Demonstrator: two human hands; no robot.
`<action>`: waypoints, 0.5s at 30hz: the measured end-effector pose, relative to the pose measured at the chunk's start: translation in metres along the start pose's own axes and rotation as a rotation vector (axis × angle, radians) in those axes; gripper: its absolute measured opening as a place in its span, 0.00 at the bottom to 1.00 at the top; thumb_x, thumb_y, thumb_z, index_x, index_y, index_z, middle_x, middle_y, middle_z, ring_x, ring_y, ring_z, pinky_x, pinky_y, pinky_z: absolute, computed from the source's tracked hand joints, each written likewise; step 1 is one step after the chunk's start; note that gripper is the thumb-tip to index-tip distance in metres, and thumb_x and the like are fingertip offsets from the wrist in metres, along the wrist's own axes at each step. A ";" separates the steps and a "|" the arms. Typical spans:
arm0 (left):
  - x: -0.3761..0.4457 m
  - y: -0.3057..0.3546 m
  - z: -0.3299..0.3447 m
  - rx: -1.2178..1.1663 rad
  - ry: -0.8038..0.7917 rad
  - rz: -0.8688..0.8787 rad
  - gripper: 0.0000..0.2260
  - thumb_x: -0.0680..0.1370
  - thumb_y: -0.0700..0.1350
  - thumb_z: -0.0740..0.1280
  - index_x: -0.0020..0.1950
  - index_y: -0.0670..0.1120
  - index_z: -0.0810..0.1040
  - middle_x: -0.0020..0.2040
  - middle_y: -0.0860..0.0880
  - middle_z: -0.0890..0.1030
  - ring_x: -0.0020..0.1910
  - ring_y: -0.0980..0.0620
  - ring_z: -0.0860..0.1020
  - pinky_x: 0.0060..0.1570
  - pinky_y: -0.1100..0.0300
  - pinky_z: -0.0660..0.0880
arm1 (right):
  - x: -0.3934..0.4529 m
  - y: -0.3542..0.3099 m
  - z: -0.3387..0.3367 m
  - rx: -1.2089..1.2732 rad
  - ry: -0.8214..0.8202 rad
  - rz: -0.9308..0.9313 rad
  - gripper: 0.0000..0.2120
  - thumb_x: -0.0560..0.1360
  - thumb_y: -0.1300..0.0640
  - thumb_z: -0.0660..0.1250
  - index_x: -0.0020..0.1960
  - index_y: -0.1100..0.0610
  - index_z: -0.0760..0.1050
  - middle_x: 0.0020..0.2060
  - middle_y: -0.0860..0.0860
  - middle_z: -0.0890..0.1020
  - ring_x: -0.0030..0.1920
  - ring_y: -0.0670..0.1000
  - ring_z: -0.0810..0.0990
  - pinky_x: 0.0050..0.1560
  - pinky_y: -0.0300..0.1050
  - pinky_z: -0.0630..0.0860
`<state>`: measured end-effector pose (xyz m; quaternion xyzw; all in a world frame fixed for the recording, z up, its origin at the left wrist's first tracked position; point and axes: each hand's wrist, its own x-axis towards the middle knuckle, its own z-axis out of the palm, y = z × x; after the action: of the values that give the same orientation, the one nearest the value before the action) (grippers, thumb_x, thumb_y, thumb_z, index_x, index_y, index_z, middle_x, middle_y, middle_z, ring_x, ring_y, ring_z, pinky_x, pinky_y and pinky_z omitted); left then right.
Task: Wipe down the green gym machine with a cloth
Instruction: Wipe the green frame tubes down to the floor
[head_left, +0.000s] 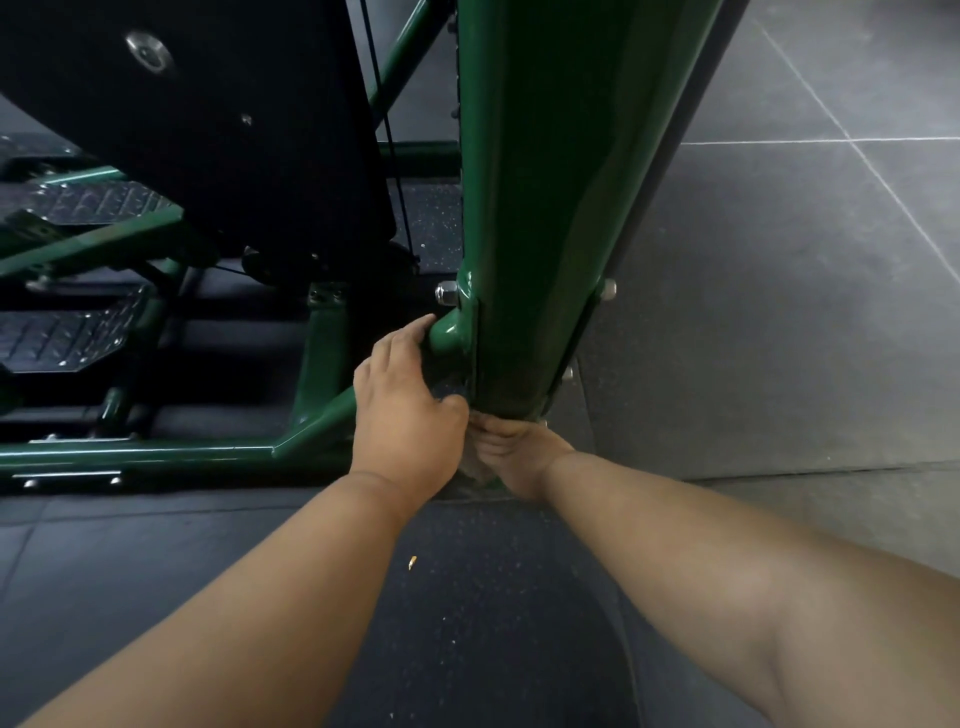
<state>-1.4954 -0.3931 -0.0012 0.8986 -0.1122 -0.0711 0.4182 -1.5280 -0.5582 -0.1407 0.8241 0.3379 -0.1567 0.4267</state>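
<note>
Left hand (402, 415) curled round green crossbar (448, 332) beside upright post (530, 234); right hand (511, 457) clutching grey cloth (475, 470) at post base.

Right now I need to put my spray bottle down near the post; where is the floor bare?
Bare: the black mat between the forearms, with one small scrap on it, and the grey tiles right of the green post. Crowded: the post's foot, where left hand, right hand and cloth meet.

Glossy green-painted metal upright (540, 208) just above the fingers (410, 338) — smooth, with shiny chromed bolt caps (445, 292); below the fingers, matt speckled rubber flooring (467, 597); rightward, dull grey tiles (779, 312).
</note>
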 end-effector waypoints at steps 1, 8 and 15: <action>0.000 0.000 0.000 -0.002 -0.003 -0.002 0.36 0.75 0.40 0.69 0.81 0.58 0.63 0.74 0.58 0.66 0.70 0.55 0.61 0.72 0.60 0.58 | -0.001 -0.001 0.002 -0.032 -0.012 -0.005 0.31 0.86 0.51 0.50 0.84 0.61 0.45 0.85 0.54 0.47 0.84 0.55 0.38 0.67 0.58 0.19; 0.001 -0.005 -0.004 -0.004 -0.041 -0.004 0.37 0.74 0.39 0.68 0.81 0.59 0.62 0.72 0.61 0.65 0.72 0.55 0.61 0.72 0.60 0.57 | -0.032 -0.004 0.025 -0.051 -0.053 0.004 0.29 0.86 0.55 0.42 0.83 0.60 0.35 0.84 0.53 0.41 0.83 0.57 0.38 0.70 0.58 0.28; 0.003 -0.008 0.002 0.032 -0.015 -0.001 0.37 0.73 0.40 0.69 0.80 0.59 0.62 0.74 0.58 0.65 0.73 0.49 0.61 0.77 0.51 0.60 | -0.037 -0.052 0.026 0.788 0.201 0.622 0.39 0.74 0.46 0.69 0.82 0.54 0.62 0.82 0.49 0.63 0.82 0.61 0.55 0.79 0.67 0.32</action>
<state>-1.4914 -0.3904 -0.0081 0.9046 -0.1161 -0.0764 0.4029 -1.5899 -0.5735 -0.1662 0.9950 0.0315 -0.0579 0.0754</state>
